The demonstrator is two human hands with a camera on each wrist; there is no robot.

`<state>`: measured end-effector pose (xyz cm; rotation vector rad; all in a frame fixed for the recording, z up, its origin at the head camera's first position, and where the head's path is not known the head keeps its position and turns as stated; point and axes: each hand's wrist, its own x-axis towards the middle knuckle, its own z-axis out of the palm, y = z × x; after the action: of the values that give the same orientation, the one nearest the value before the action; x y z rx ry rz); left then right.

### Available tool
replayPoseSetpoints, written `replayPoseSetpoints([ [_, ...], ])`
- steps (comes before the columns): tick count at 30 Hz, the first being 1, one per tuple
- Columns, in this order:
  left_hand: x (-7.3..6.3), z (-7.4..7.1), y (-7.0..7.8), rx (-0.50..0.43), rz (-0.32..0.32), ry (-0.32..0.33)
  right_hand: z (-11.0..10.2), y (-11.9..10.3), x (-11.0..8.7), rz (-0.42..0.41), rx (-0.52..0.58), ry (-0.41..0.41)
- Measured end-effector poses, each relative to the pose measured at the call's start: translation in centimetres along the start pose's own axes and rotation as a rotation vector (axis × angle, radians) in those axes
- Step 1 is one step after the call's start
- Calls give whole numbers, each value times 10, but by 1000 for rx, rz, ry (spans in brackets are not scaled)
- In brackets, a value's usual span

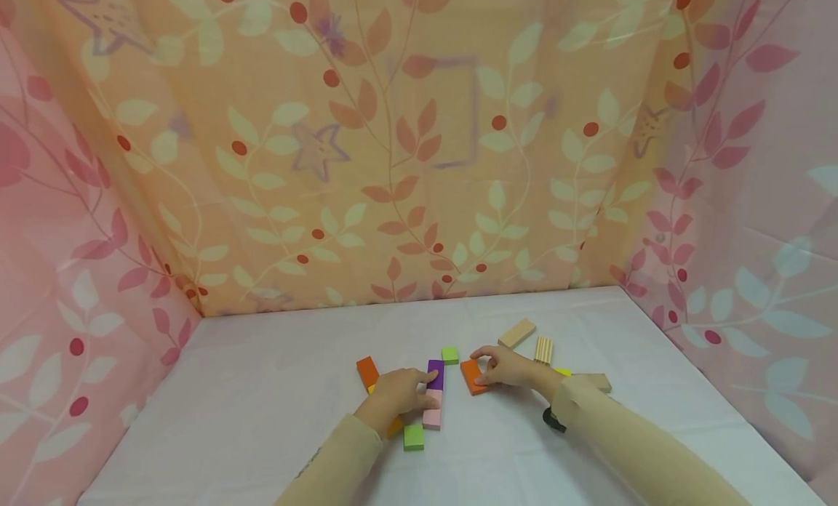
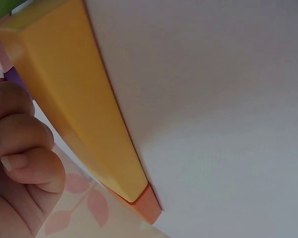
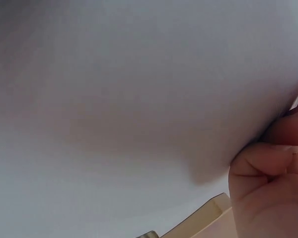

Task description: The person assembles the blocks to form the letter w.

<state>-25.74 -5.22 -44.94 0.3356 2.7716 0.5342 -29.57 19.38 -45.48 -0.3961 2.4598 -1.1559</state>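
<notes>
Along the far edge of the white desk [image 1: 249, 390] rises a peach-orange fabric backdrop [image 1: 393, 230], patterned with climbing stems, pale and rust leaves and red dots, with a purple outlined star [image 1: 321, 151] showing on it. A pink leaf-print panel [image 1: 59, 273] flanks the desk's left edge. A second pink panel [image 1: 753, 230], also leaf-printed, lines the right edge from the far corner forward.

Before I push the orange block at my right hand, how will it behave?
The orange block looks stiff, given its straight, crisp edges. Lying flat on its broad face, it will probably slide rather than roll or tip.
</notes>
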Motion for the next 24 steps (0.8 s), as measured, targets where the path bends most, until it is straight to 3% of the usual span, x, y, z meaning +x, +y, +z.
replayPoseSetpoints([
  [6,0,-1,0,0,0,-10,5,0,6,70,-27,60],
  [24,0,0,0,2,-1,-9,8,3,10,100,-18,79],
])
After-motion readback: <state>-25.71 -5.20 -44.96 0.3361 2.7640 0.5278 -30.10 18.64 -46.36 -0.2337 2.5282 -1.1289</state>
